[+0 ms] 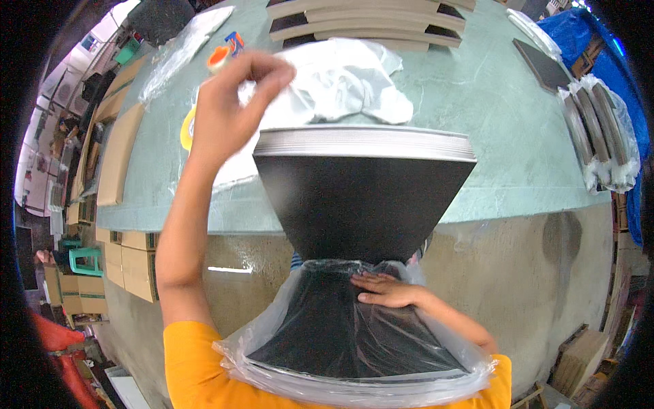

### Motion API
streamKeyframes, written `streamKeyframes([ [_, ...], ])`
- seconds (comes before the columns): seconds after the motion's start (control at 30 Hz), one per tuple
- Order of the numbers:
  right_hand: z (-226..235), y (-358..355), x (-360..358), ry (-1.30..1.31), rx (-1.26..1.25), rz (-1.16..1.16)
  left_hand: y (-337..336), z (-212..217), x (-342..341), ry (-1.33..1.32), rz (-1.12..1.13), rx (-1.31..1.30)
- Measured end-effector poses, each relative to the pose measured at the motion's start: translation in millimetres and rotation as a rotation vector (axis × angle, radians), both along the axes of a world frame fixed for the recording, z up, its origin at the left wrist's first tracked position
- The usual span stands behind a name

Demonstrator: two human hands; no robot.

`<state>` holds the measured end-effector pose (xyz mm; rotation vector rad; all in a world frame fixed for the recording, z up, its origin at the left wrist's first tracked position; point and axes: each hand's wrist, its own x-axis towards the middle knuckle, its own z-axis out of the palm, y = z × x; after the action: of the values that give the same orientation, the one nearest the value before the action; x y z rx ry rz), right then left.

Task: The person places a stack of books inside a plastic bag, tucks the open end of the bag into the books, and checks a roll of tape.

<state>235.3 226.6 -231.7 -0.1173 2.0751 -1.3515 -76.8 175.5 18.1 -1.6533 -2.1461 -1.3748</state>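
Over the green bench [504, 143] your left hand [228, 102] is raised high, the forearm rising almost straight from your orange sleeve, the wrist bent forward and the thumb and forefinger pinched together on the edge of a thin clear plastic bag [327, 85] that lies crumpled on the bench behind it. Your right hand [385, 290] lies low and near your body, palm down and fingers flat and spread, its grip released, pressing on the plastic wrap [354, 341] that covers the near end of a stack of black panels [361, 204]. That stack reaches from your chest out onto the bench, its far end bare and its near half inside the wrap. Further panels in plastic [599, 129] lie at the right edge of the bench, and flat stacks [368, 24] rest at the far side.
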Motion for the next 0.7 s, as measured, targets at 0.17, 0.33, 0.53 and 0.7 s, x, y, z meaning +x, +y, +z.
streamKeyframes([
  [0.17,6,0,-2,-0.007,-0.006,-0.016,72,-67,-79,0.888,-0.136,-0.064],
  [0.33,6,5,-4,-0.033,-0.042,-0.056,107,-101,-74,1.118,-0.101,-0.281],
  [0.53,3,9,-9,-0.084,-0.099,-0.058,127,-76,-67,0.851,-0.174,-0.110],
  [0.7,3,7,-7,-0.074,-0.062,-0.054,135,-50,-104,-0.048,-0.067,-0.031],
])
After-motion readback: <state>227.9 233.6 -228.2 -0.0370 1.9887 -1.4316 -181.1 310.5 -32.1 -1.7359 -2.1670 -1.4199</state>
